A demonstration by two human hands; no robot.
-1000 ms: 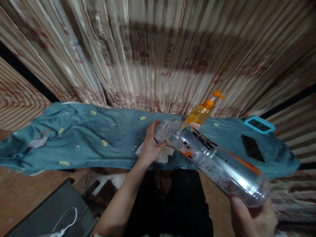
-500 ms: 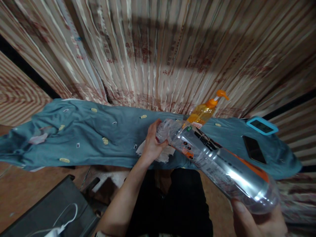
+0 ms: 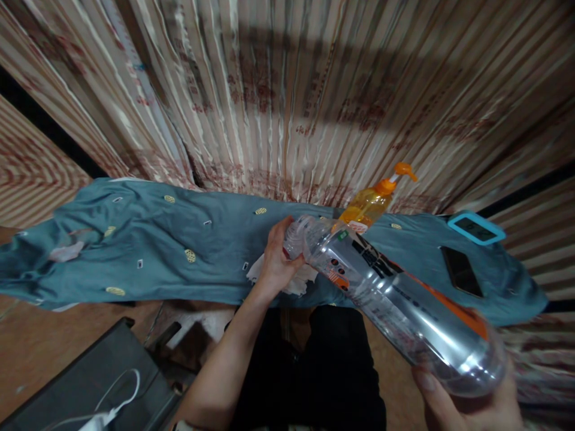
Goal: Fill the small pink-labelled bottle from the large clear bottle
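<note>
A large clear plastic bottle [image 3: 395, 299] with an orange and black label lies tilted, neck pointing away from me. My left hand [image 3: 276, 260] is closed around its neck and cap end, above a crumpled white tissue [image 3: 300, 280] on the teal cloth [image 3: 157, 251]. My right hand [image 3: 467, 404] cups the bottle's base at the lower right, fingers wrapped under it. An orange pump bottle [image 3: 371, 203] stands just behind the clear bottle's neck.
The teal cloth covers a long surface in front of a striped curtain [image 3: 287, 90]. A dark phone [image 3: 460, 270] and a blue-framed device [image 3: 477, 228] lie at the right. A dark box [image 3: 90, 383] with a white cable sits lower left. My dark-clothed legs [image 3: 314, 371] are below.
The bottle's base and my right hand have drifted slightly right and down. My left hand stays on the neck, barely shifted.
</note>
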